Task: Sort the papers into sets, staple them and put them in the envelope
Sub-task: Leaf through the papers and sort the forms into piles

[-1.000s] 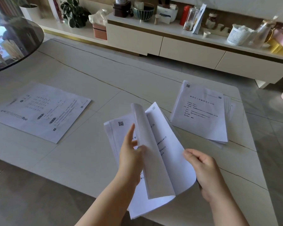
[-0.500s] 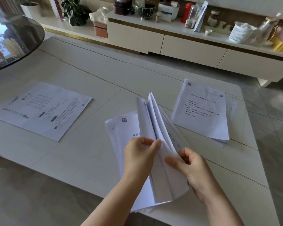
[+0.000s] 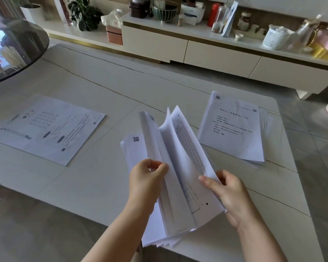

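A thick stack of white printed papers (image 3: 180,167) lies at the near edge of the table, fanned open like a book. My left hand (image 3: 146,178) pinches a bundle of lifted sheets and holds it upright. My right hand (image 3: 227,190) grips the right-hand sheets, thumb on top of a page with a printed grid. Another pile of papers (image 3: 233,129) with a title page lies to the right. A wide printed sheet (image 3: 47,127) lies flat at the left. No stapler or envelope is in view.
The pale table (image 3: 106,91) reaches to the far right corner, with tiled floor (image 3: 314,148) beyond it. A round glass table (image 3: 17,48) overlaps the left. A low cabinet (image 3: 197,48) at the back carries jars, a bowl, a basket and a plant.
More sheets have been turned over to the left bundle, which now stands taller. My right thumb has slid onto a page with a grid, and the stack has opened wider.
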`<action>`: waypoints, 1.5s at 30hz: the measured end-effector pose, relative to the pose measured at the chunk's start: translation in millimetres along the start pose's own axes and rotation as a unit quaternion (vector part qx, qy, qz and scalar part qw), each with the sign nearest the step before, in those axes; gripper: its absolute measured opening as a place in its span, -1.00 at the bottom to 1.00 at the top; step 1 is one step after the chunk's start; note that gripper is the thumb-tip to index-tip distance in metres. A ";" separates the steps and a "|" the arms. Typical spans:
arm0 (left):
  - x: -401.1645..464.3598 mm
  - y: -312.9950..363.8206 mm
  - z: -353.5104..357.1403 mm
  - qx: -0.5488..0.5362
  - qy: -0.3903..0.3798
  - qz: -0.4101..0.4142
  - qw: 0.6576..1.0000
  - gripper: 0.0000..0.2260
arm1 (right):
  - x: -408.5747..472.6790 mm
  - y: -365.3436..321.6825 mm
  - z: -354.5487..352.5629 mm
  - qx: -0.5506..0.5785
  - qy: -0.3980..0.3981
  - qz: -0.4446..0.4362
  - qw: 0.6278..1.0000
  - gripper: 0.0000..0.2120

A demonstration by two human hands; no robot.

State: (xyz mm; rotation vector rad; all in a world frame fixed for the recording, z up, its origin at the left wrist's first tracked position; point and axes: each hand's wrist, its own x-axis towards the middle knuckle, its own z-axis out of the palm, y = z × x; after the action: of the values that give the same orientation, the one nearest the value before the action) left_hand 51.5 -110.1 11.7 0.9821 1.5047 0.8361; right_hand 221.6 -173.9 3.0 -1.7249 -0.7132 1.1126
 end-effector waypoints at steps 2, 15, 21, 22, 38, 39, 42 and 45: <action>0.4 -0.8 -1.2 -0.005 0.003 0.001 1.000 -0.90 | -1.6 -0.7 2.3 -0.024 -0.014 -0.010 1.000 -0.32; -7.7 -18.9 26.3 -0.064 -0.084 -0.073 0.992 -0.75 | 17.4 22.9 -19.5 -0.240 0.101 -0.053 0.964 -0.96; -2.2 -26.5 28.4 -0.060 -0.108 -0.089 0.988 -0.58 | 30.8 30.6 -27.5 -0.335 0.141 0.001 0.932 -0.60; -1.3 -26.6 28.0 -0.069 -0.116 -0.096 0.986 -0.54 | 31.0 29.8 -27.4 -0.328 0.131 0.015 0.935 -0.54; 5.5 -14.5 5.5 -0.167 -0.098 -0.123 0.973 -0.40 | 10.0 21.8 -8.4 -0.209 -0.094 -0.016 0.973 -0.68; 6.4 -10.6 0.3 -0.160 -0.100 -0.104 0.977 -0.46 | 10.9 21.3 -5.5 -0.200 -0.085 -0.029 0.976 -0.68; 9.5 4.8 -17.7 -0.173 -0.090 -0.066 0.979 -0.54 | 21.9 20.4 7.1 -0.156 -0.039 -0.060 0.985 -0.61; 9.6 18.1 -38.3 -0.188 -0.079 -0.040 0.978 -0.53 | 38.1 10.6 25.9 -0.108 0.006 -0.082 0.991 -0.75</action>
State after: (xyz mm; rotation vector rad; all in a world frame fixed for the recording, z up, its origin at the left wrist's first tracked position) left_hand 15.6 -93.7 29.9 0.6847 1.1866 0.9227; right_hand 214.0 -136.4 -24.7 -1.8124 -0.9801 0.9390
